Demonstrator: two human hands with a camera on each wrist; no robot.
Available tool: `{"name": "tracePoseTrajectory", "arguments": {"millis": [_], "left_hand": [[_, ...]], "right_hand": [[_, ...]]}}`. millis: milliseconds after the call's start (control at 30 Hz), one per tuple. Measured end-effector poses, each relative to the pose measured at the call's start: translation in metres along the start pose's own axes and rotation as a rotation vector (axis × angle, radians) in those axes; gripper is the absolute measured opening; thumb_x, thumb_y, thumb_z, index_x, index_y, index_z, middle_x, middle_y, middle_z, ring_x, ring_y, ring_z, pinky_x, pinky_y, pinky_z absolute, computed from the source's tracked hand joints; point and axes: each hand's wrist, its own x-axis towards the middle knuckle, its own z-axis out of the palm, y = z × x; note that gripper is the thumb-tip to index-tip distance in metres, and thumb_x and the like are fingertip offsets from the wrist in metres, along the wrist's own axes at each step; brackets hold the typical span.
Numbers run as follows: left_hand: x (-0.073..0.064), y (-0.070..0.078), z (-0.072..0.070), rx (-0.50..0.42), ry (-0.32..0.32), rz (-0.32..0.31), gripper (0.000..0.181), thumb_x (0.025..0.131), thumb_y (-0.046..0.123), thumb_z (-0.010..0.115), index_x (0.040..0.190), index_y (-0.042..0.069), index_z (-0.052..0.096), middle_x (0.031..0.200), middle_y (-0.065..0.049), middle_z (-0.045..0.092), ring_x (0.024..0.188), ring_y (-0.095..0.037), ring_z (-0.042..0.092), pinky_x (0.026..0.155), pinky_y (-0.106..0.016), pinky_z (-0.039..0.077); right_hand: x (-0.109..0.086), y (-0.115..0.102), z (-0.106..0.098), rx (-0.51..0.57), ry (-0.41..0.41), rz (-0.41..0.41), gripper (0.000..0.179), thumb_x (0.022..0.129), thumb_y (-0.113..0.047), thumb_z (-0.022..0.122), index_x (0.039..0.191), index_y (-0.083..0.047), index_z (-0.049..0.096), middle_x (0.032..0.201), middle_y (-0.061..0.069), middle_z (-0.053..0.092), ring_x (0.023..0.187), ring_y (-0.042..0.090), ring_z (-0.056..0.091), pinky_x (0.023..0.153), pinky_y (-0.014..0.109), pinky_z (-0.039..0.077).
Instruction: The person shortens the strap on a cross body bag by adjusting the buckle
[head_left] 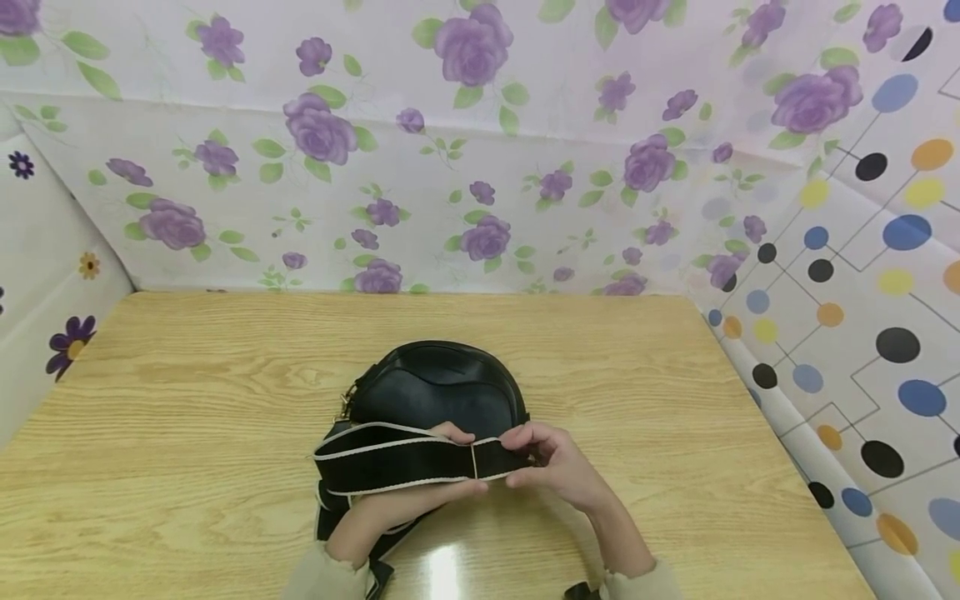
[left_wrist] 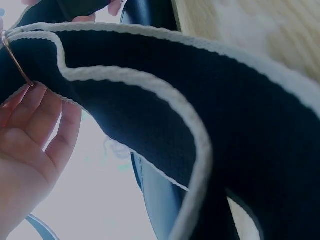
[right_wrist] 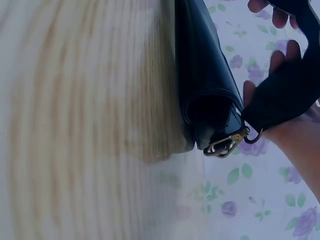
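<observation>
A black half-round handbag (head_left: 442, 392) with a curved seam across its front lies on the wooden table. Before it, both hands hold up its wide black strap (head_left: 397, 467), which has white edging and doubles back in a loop at the left. My left hand (head_left: 408, 502) pinches the strap, thumb above and fingers below, at a thin metal slider (head_left: 474, 461). Just to the right, my right hand (head_left: 558, 467) grips the strap's end between thumb and fingers. In the right wrist view, a gold clasp (right_wrist: 225, 145) hangs from that end beside the bag's side.
A wooden table (head_left: 187, 400) extends around the bag. Behind it rises a white cloth (head_left: 412, 167) with purple flowers, and at the right a dotted cloth (head_left: 862, 333). More strap trails below the left wrist. Light glares off the tabletop between the forearms.
</observation>
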Motion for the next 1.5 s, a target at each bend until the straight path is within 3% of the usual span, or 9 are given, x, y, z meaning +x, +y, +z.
{"name": "tracePoseTrajectory", "arguments": {"millis": [100, 267, 533, 833, 1067, 1367, 1500], "left_hand": [[-0.002, 0.024, -0.006, 0.098, -0.013, -0.065, 0.046, 0.074, 0.018, 0.074, 0.108, -0.005, 0.053, 0.104, -0.007, 0.056, 0.094, -0.013, 0.053, 0.078, -0.022, 0.042], [-0.003, 0.029, -0.008, 0.075, -0.026, -0.111, 0.047, 0.075, 0.022, 0.073, 0.110, -0.001, 0.052, 0.107, -0.002, 0.054, 0.097, -0.013, 0.052, 0.082, -0.023, 0.042], [-0.004, 0.030, -0.010, 0.031, -0.002, -0.054, 0.048, 0.074, 0.027, 0.074, 0.108, 0.000, 0.053, 0.111, -0.010, 0.054, 0.100, -0.016, 0.052, 0.084, -0.025, 0.041], [-0.004, 0.027, -0.009, 0.010, -0.007, -0.026, 0.049, 0.073, 0.025, 0.075, 0.109, 0.001, 0.051, 0.113, -0.009, 0.053, 0.099, -0.016, 0.053, 0.082, -0.024, 0.042], [-0.004, 0.029, -0.010, -0.001, 0.007, -0.010, 0.049, 0.074, 0.024, 0.074, 0.110, 0.001, 0.050, 0.112, -0.010, 0.053, 0.096, -0.015, 0.054, 0.079, -0.024, 0.044], [-0.004, 0.025, -0.007, -0.075, 0.000, 0.038, 0.045, 0.073, 0.023, 0.074, 0.110, 0.005, 0.054, 0.113, -0.012, 0.055, 0.104, -0.018, 0.053, 0.085, -0.025, 0.042], [-0.003, 0.024, -0.006, -0.085, 0.001, 0.075, 0.045, 0.072, 0.021, 0.075, 0.109, 0.006, 0.055, 0.112, -0.011, 0.057, 0.103, -0.018, 0.054, 0.085, -0.026, 0.043]], "right_hand": [[0.001, -0.001, 0.002, 0.016, 0.012, -0.022, 0.028, 0.070, -0.005, 0.073, 0.093, 0.004, 0.060, 0.102, 0.002, 0.058, 0.093, 0.016, 0.053, 0.076, 0.027, 0.044], [0.003, -0.001, 0.004, 0.061, -0.018, -0.082, 0.026, 0.071, -0.001, 0.072, 0.095, -0.001, 0.064, 0.102, 0.006, 0.058, 0.092, 0.018, 0.053, 0.074, 0.026, 0.046], [0.004, 0.003, 0.008, 0.100, -0.035, -0.118, 0.025, 0.072, 0.005, 0.069, 0.095, 0.008, 0.062, 0.102, 0.005, 0.060, 0.093, 0.017, 0.054, 0.075, 0.026, 0.046], [0.006, 0.002, 0.011, 0.148, -0.041, -0.153, 0.026, 0.073, 0.003, 0.069, 0.098, 0.003, 0.064, 0.103, 0.008, 0.061, 0.097, 0.019, 0.054, 0.078, 0.026, 0.045], [0.004, 0.001, 0.010, 0.112, -0.034, -0.086, 0.025, 0.074, -0.003, 0.070, 0.097, -0.005, 0.063, 0.104, 0.002, 0.060, 0.096, 0.016, 0.055, 0.078, 0.025, 0.045], [0.005, -0.001, 0.006, 0.115, -0.156, -0.087, 0.024, 0.077, 0.006, 0.064, 0.097, 0.013, 0.052, 0.110, 0.003, 0.058, 0.097, 0.016, 0.055, 0.078, 0.025, 0.045], [0.003, 0.000, 0.005, 0.134, -0.106, -0.048, 0.016, 0.079, 0.007, 0.061, 0.094, 0.002, 0.062, 0.106, 0.002, 0.061, 0.092, 0.013, 0.057, 0.071, 0.021, 0.046]]}}
